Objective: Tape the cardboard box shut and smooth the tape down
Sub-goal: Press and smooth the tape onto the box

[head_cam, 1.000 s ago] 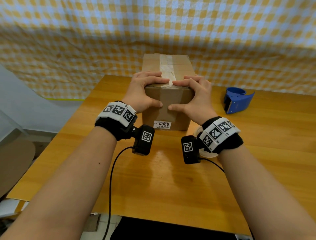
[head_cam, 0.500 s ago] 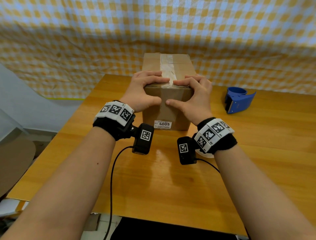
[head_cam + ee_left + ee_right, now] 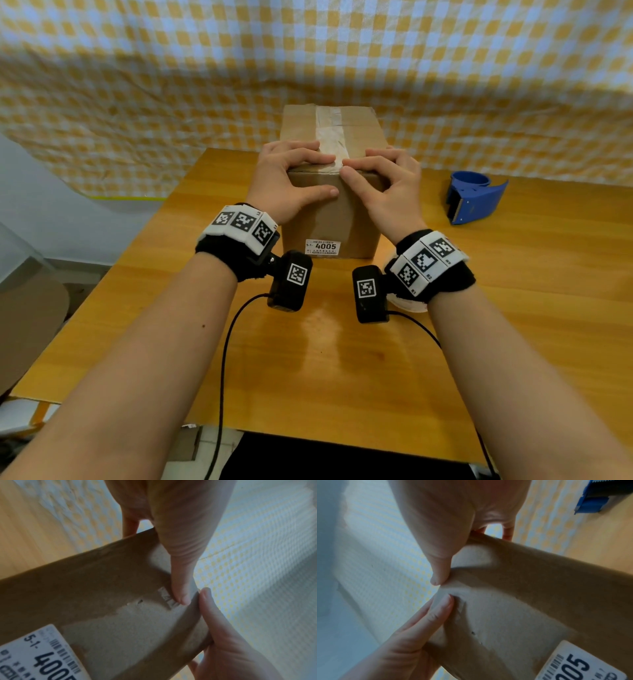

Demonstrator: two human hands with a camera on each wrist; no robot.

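Observation:
The brown cardboard box [image 3: 330, 219] stands on the wooden table [image 3: 342, 359], with a strip of pale tape [image 3: 330, 137] running along its top seam. My left hand [image 3: 298, 178] curls over the near top edge, fingers on the lid and thumb on the front face. My right hand [image 3: 376, 181] mirrors it with arched fingers, fingertips on the tape and thumb at the front top edge. In the left wrist view my left thumb presses beside the tape's end [image 3: 167, 599] on the box [image 3: 102, 588]. The right wrist view shows both thumbs meeting on the box [image 3: 539, 588].
A blue tape dispenser [image 3: 474, 197] lies on the table to the right of the box, also seen as the dispenser [image 3: 590, 503]. A white roll [image 3: 409, 303] sits partly hidden under my right wrist. A checked cloth [image 3: 137, 85] hangs behind. The table's left edge drops off near a chair.
My right thumb has slid up the front face to the top edge. My left thumb has moved right toward the middle. The box has stayed in place.

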